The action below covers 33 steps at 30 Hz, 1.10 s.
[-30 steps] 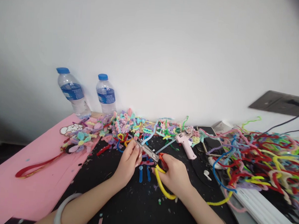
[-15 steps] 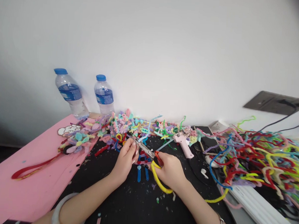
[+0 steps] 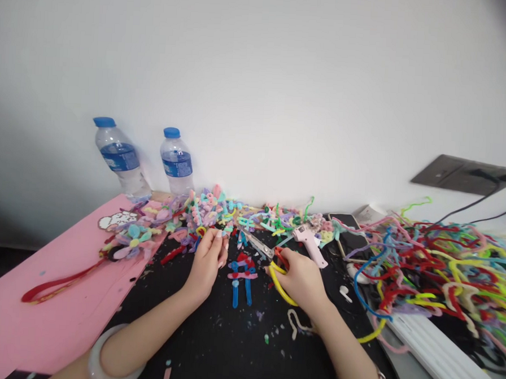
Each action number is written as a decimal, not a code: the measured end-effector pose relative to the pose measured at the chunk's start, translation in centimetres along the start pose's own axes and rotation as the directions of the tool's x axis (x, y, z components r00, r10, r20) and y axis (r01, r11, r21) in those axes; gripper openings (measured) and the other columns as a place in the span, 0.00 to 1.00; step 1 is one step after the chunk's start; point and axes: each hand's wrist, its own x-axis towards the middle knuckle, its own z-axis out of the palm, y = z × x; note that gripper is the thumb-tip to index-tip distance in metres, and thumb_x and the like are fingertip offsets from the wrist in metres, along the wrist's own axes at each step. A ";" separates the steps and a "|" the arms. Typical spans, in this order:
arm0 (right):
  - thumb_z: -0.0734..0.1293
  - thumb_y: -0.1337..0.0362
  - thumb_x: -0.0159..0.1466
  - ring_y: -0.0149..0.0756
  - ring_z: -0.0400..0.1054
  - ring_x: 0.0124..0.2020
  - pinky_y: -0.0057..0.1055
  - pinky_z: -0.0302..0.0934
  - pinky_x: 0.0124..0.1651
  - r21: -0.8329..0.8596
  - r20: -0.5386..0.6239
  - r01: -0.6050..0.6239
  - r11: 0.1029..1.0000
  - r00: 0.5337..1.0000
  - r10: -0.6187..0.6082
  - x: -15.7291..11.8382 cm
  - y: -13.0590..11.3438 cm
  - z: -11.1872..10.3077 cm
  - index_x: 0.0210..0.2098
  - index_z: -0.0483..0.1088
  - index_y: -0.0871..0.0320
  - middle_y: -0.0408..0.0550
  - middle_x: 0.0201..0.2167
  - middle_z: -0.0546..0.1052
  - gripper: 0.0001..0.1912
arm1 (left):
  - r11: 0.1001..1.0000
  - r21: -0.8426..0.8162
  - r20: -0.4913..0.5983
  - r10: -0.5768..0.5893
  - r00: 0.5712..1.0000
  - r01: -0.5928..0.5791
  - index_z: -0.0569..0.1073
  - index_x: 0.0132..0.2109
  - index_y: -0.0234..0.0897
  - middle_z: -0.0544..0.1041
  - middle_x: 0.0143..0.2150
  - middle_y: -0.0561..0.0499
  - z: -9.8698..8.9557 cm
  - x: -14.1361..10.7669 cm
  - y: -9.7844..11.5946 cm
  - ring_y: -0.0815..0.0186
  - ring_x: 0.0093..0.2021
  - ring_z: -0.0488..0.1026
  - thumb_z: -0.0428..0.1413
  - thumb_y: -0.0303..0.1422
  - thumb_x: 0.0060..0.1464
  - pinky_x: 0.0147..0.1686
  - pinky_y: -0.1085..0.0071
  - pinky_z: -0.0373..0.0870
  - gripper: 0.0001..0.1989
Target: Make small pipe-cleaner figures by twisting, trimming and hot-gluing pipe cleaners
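Observation:
Fingertips pinched together, my left hand [image 3: 209,261] holds a small light-blue piece [image 3: 223,234] that is mostly hidden. My right hand [image 3: 297,276] is closed round the orange handle of the scissors [image 3: 258,244], whose blades point up and left, slightly parted. A yellow fuzzy stem [image 3: 282,290] curves beneath the right hand; whether the hand grips it is unclear. Between the hands, on the black table surface [image 3: 227,352], lies a small figure of blue, red and pink fuzzy stems [image 3: 242,275].
A pink glue gun [image 3: 311,246], a phone [image 3: 352,237] and a white earbud [image 3: 345,294] lie on the right, beside tangled stems [image 3: 435,267]. Two bottles [image 3: 177,163] stand at the back left, near pink board [image 3: 56,292]. Fuzzy flowers line the wall.
My hands have moved apart, the scissors shifting right, away from the left fingers. The long light-blue strip above the left hand is gone from there. The small figure shows more fully.

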 end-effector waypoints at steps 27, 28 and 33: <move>0.63 0.73 0.48 0.34 0.68 0.30 0.25 0.61 0.33 0.478 0.454 -0.094 0.873 0.877 -0.154 -1.9 5.3 -5.3 0.31 0.71 0.57 0.43 0.29 0.75 0.11 | 1.000 0.024 -0.008 0.013 1.000 -0.013 0.62 0.30 0.37 0.63 0.24 0.59 -0.4 0.5 -0.1 0.79 0.15 0.52 0.47 0.37 0.59 0.17 0.80 0.52 0.12; 0.63 0.70 0.51 0.34 0.68 0.28 0.25 0.60 0.31 0.472 0.432 -0.099 0.876 0.892 -0.131 -1.7 5.3 -5.4 0.29 0.71 0.58 0.43 0.26 0.75 0.07 | 1.000 0.027 -0.009 0.014 1.000 -0.013 0.61 0.30 0.37 0.63 0.25 0.59 -0.4 0.5 -0.1 0.79 0.15 0.52 0.47 0.37 0.59 0.17 0.80 0.52 0.12; 0.61 0.62 0.57 0.36 0.67 0.29 0.29 0.59 0.33 0.223 -0.004 -0.158 0.962 0.987 0.162 -0.3 6.0 -4.0 0.33 0.68 0.58 0.46 0.28 0.73 0.07 | 0.998 0.054 -0.009 0.016 1.000 -0.016 0.62 0.30 0.37 0.63 0.24 0.59 -0.4 0.6 -0.1 0.79 0.15 0.52 0.47 0.38 0.59 0.17 0.80 0.51 0.12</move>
